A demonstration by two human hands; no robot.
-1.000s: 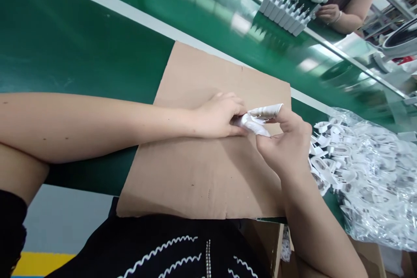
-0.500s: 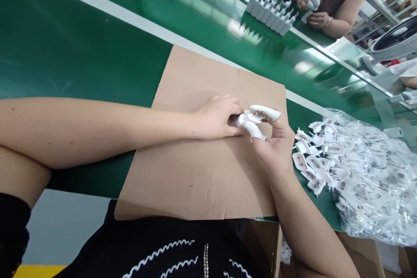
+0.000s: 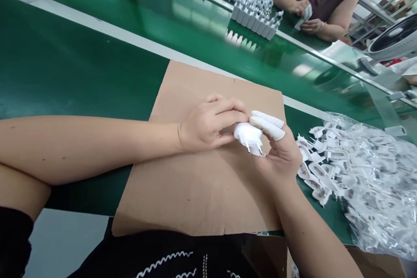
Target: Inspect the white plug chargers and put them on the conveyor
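A white two-pin plug adapter [image 3: 247, 134] is held between both hands above a sheet of brown cardboard [image 3: 182, 191]. Its two metal pins point down toward my body. My left hand [image 3: 210, 124] closes its thumb and fingertips on the adapter's left end. From the other side my right hand [image 3: 282, 152] pinches it, with white finger covers on the thumb and two fingers. The right thumb is mostly hidden behind the adapter.
Loose white plug parts [image 3: 321, 173] lie right of the cardboard, beside a clear plastic bag [image 3: 384, 191] full of them. Beyond the light strip, a row of grey-white adapters [image 3: 256, 19] stands on the green surface. A co-worker's hands [image 3: 308, 17] hold a white piece at the back.
The adapter has been turned so its body and pins now show, pointing toward me. My left fingers have straightened somewhat along it. The whole view has shifted slightly.
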